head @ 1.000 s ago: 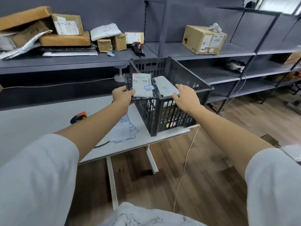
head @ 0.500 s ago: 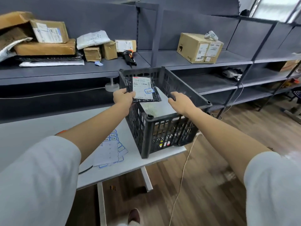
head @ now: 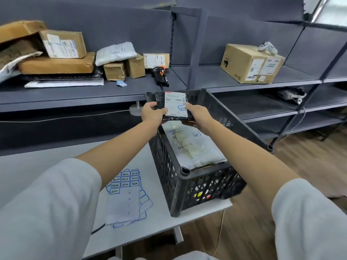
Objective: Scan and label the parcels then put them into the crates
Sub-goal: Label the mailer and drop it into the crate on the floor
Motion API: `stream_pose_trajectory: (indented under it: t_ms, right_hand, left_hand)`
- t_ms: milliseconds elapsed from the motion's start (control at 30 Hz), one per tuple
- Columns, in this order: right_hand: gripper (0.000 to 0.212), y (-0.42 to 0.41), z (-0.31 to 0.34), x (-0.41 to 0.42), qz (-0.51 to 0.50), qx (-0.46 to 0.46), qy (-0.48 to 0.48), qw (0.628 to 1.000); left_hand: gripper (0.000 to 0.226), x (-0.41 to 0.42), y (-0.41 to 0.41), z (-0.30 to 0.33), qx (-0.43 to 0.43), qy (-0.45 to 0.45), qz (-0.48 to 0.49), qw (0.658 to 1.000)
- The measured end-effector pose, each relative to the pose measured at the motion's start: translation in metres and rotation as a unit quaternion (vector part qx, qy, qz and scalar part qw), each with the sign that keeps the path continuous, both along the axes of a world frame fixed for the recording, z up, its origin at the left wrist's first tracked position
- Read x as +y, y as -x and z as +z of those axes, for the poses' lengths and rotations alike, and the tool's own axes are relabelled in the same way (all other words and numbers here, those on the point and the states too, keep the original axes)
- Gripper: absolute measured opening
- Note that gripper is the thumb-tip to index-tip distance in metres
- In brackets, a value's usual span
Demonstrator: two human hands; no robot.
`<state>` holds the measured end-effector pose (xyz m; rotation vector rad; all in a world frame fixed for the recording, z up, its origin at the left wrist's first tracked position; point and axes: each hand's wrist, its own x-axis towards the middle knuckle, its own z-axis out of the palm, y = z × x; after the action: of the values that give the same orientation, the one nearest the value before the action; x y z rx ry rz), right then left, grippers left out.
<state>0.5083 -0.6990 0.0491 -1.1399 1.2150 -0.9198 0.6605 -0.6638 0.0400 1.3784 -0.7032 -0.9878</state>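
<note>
Holding black parcel (head: 173, 106) in both hands, above crate (head: 189, 186)

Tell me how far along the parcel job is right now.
Done: a white parcel with a blue sticker already lies in the crate. In hand: the left hand and right hand hold a black parcel, which carries a shipping label and a blue sticker, above the crate, not yet dropped in. Left: several boxes and bags still wait on the shelf.
</note>
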Motion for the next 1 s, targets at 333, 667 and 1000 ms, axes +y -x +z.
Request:
stream_pose_trajectory:
  t_ms: [333, 667, 1000]
  right_hand:
    - [0.055, 0.001, -0.014, -0.065, -0.039, -0.020, -0.040, 0.998]
    - [0.021, -0.006, -0.076, -0.099, 0.010, 0.149, -0.038, 0.988]
    - [0.026, -0.048, -0.123, -0.121, 0.034, 0.241, 0.007, 0.970]
  left_hand:
    - [0.030, -0.024, -0.027, -0.001, -0.174, 0.007, 0.093, 0.980]
    - [0.040, -0.021, -0.064, -0.085, -0.474, -0.105, 0.056, 0.872]
    - [0.044, -0.005, -0.060, -0.143, -0.543, -0.191, 0.006, 0.817]
